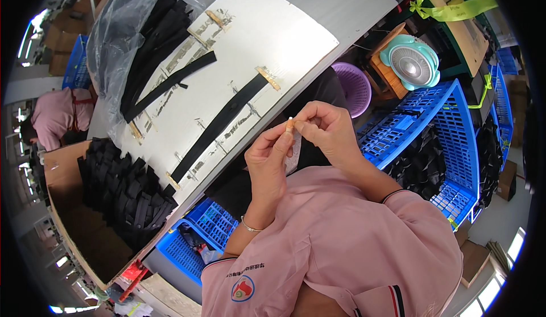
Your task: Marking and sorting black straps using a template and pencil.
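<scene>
My left hand (pixel 268 160) and my right hand (pixel 324 128) meet in front of my chest, close to the near edge of a white board (pixel 267 27). Both pinch a small pale orange piece (pixel 289 124) held upright between the fingertips. A thin bracelet circles my left wrist. Two black straps lie on the board: a longer one (pixel 219 126) running diagonally toward the hands, and a second one (pixel 170 83) farther left. Small brass clips (pixel 267 78) hold their ends.
A clear plastic bag of black straps (pixel 151 27) sits at the board's far left. A cardboard box (pixel 85 226) holds several black straps. Blue plastic crates (pixel 432 123), a purple basket (pixel 352 86) and a small teal fan (pixel 410 62) stand to the right. Another person in pink (pixel 54 115) works at the left.
</scene>
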`<state>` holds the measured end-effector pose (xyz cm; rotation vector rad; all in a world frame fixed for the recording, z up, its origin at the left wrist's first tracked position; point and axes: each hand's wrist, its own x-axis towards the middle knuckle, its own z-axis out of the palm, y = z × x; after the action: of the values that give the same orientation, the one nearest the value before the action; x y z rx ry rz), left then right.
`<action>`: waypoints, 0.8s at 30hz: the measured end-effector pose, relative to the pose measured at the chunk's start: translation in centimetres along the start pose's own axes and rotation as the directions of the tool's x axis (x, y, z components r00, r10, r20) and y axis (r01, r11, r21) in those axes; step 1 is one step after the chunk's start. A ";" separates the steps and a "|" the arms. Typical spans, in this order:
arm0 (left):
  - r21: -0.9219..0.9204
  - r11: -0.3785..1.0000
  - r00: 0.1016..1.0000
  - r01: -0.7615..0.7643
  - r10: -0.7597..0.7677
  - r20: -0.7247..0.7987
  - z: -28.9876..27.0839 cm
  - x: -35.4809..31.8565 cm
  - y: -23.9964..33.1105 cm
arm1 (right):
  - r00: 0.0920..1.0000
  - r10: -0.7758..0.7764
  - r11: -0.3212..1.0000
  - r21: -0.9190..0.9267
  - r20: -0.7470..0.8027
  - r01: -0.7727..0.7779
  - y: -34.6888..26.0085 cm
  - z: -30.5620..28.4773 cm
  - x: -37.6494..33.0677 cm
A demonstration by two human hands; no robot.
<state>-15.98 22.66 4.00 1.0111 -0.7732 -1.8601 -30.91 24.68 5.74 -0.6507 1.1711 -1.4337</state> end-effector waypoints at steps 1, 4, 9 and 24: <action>-0.019 1.000 1.000 0.013 -0.013 0.001 -0.2 0.0 -0.1 | 0.999 0.039 0.999 -0.025 0.015 -0.038 -0.4 -0.1 0.1; -0.027 1.000 1.000 0.012 -0.012 -0.005 -0.1 0.1 0.0 | 0.997 0.075 0.995 -0.069 0.028 -0.073 -0.6 -0.4 0.1; 0.050 0.998 0.999 -0.044 0.045 -0.021 0.0 0.2 0.0 | 0.998 0.051 0.995 -0.082 0.036 -0.047 -0.8 -0.3 0.0; -0.136 0.989 0.994 0.064 -0.052 0.092 1.0 0.3 0.5 | 0.998 0.059 0.992 -0.109 -0.011 -0.060 0.1 -1.9 0.4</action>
<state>-16.73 22.24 4.79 0.8767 -0.6610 -1.9905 -32.66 24.91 4.90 -0.6808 1.2719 -1.3307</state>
